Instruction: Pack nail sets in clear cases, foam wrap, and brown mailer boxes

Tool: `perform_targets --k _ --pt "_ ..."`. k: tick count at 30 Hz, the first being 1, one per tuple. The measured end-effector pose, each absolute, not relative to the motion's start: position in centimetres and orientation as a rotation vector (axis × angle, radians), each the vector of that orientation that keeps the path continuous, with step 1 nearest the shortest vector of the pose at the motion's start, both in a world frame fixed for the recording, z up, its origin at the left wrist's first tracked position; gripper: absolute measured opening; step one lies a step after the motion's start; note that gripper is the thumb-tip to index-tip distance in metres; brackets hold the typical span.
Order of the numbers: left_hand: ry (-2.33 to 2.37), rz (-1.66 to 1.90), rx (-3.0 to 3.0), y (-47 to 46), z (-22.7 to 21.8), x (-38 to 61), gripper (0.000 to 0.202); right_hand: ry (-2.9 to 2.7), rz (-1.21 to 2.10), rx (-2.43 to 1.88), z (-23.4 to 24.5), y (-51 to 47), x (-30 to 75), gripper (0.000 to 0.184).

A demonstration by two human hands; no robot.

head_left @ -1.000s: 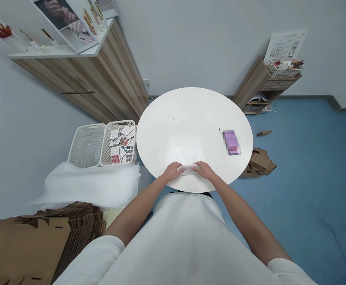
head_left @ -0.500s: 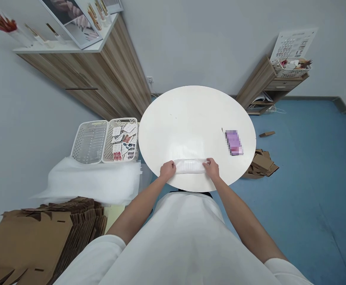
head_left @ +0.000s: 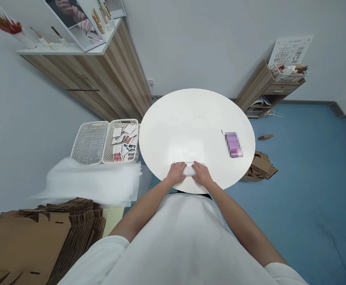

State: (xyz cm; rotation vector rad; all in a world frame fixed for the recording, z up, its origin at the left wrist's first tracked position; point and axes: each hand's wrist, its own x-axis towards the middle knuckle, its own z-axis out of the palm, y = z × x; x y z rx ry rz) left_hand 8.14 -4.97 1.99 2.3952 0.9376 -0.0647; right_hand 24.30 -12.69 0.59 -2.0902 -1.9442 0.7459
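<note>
Two hands, the left (head_left: 177,172) and the right (head_left: 202,174), are resting palm-down on a white wrapped strip (head_left: 189,169), fingers reaching forward over it; whether they are pinching it or only pressing, I cannot tell. Half a second ago they were holding its two ends, wide apart; now they are sitting closer in, covering much of its length and leaving the middle showing between them. That is suggesting a shift from stretching the strip out to flattening or folding it (a judgement, as the fingers are hiding the ends).

The strip is lying on the white tabletop (head_left: 191,107), close to the rounded near edge, so little surface is remaining on the body side. Ahead, a broad stretch is lying open towards the far rim. To the right, a purple blurred item (head_left: 232,143) is standing well apart from the hands but limiting sideways room. Beyond the left edge, a basket of cards (head_left: 123,143) is sitting just beside the tabletop, with white sheets (head_left: 92,178) spreading nearer the body.
</note>
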Motion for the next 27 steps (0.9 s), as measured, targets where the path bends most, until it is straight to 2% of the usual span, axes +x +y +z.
perform_targets --k 3,9,12,18,24,27 --pt "0.918 -0.056 2.349 -5.1 2.3 7.6 0.050 -1.906 0.821 -2.075 1.4 -13.2 24.5 0.044" --pt "0.870 -0.079 2.160 -4.5 3.0 6.6 0.036 -1.687 1.278 -1.975 3.7 -13.3 25.6 0.034" --pt "0.909 -0.062 2.045 -3.9 3.2 6.6 0.031 -1.568 1.325 -1.981 4.0 -12.3 26.0 0.031" --pt "1.046 0.077 2.000 -2.1 2.6 6.3 0.035 -1.407 1.295 -2.074 3.3 -10.0 26.7 0.036" --pt "1.365 -0.015 1.979 -0.8 1.1 5.5 0.018 -1.189 1.085 -2.190 1.2 -10.2 27.8 0.030" --pt "1.496 -0.037 1.970 -1.3 0.8 5.4 0.014 -1.029 0.840 -2.266 -0.1 -11.3 28.2 0.044"
